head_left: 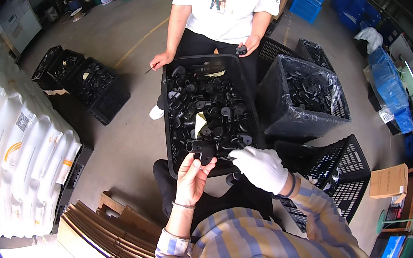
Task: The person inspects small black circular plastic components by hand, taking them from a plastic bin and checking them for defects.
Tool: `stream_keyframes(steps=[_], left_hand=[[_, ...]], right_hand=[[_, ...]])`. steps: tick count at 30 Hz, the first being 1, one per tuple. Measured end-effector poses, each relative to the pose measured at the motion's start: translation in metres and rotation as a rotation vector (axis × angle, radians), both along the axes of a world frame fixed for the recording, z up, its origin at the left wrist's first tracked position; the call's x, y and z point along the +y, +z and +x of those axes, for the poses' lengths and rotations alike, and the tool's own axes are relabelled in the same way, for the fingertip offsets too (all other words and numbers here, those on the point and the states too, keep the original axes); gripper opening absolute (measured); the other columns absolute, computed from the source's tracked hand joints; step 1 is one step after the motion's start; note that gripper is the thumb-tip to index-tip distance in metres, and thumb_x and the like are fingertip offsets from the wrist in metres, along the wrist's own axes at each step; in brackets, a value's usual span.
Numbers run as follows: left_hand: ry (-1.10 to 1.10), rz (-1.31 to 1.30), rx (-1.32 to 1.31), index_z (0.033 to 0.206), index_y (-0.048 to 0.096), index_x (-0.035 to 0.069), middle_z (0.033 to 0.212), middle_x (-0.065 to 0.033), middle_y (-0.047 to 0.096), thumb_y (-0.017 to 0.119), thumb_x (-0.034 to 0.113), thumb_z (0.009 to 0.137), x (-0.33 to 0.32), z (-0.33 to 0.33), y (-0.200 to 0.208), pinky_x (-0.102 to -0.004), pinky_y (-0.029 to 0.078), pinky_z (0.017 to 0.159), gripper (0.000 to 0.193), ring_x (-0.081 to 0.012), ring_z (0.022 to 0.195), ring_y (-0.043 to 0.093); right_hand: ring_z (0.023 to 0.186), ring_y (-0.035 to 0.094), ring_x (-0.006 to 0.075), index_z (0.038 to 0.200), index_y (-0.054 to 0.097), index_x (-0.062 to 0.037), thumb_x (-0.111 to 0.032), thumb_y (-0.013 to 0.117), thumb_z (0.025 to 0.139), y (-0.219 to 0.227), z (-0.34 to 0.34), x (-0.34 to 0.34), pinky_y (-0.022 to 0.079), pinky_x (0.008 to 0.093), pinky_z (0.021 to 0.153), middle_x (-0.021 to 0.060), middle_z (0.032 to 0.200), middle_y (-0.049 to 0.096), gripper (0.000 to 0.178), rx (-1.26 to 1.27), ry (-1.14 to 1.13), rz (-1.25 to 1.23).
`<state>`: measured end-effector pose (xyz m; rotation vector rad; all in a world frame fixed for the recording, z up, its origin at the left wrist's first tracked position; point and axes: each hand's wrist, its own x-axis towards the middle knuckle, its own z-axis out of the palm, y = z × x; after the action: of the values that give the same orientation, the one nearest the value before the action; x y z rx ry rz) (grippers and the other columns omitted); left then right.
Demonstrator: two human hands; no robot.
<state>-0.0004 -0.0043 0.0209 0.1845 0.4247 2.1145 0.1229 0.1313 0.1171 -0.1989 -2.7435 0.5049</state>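
My left hand (194, 178), bare with a band at the wrist, is closed on a black plastic fitting (203, 151) with a round tube opening. It holds the fitting up over the near edge of a black crate (169, 133). In a white glove, my right hand (262, 167) is just right of it, fingers curled and pressed together; what they grip, if anything, is hidden. Loose black fittings (213, 102) of the same sort fill the crate in a heap. A pale yellow paper slip (199, 123) lies on them, and another paper scrap (216, 74) sits farther back.
Across the crate, a co-worker in a white shirt (227, 2) holds a thin tool and a black part. A lined bin (292, 113) of parts and a perforated crate (346, 179) stand right. Filled crates (90, 84), stacked white sacks (23, 146) and cardboard sheets (101, 240) are left.
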Motion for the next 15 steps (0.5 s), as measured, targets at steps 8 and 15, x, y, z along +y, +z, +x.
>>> stream_keyframes(steps=[8, 15], left_hand=[[0.069, -0.071, 0.106, 0.111, 0.052, 0.003, 0.102, -0.0132, 0.058, 0.052, 0.002, 0.082, -0.002, 0.003, 0.005, -0.0339, 0.048, 0.082, 0.029, -0.0259, 0.091, 0.059], [0.144, -0.099, 0.175, 0.112, 0.052, 0.002, 0.1, -0.011, 0.059, 0.057, -0.001, 0.078, 0.0, 0.008, 0.01, -0.0326, 0.048, 0.081, 0.034, -0.0215, 0.091, 0.058]], right_hand=[[0.049, 0.054, 0.015, 0.091, 0.057, -0.011, -0.018, 0.058, 0.075, 0.006, -0.016, -0.005, 0.043, 0.0273, 0.041, 0.001, 0.063, 0.052, 0.017, -0.122, 0.019, 0.224], [0.047, 0.053, 0.0151, 0.091, 0.055, -0.0111, -0.019, 0.057, 0.076, 0.006, -0.019, -0.006, 0.042, 0.0276, 0.04, 0.0009, 0.061, 0.049, 0.017, -0.128, 0.007, 0.25]])
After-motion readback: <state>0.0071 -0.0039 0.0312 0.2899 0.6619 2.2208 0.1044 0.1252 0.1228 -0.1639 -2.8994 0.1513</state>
